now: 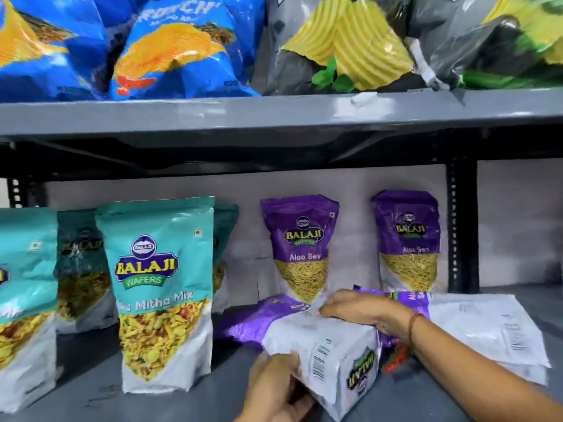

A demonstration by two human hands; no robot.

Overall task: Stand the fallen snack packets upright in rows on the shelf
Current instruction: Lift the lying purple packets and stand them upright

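Observation:
A fallen purple Aloo Sev packet [323, 339] lies on its front on the grey shelf [100, 400], its white back up. My left hand [274, 388] grips its near bottom edge. My right hand [359, 309] presses on its far side, fingers curled over the top. Behind it, another fallen purple packet [475, 321] lies flat, back up, under my right forearm. Two purple Aloo Sev packets [301, 248] [408, 239] stand upright against the back wall. Teal Mitha Mix packets [161, 287] stand upright in rows at the left.
An upper grey shelf [274, 114] carries blue chip bags [179, 47] and grey-yellow chip bags [347, 44]. A black slotted upright post [460, 226] stands at the back right. Bare shelf surface shows in front of the teal packets.

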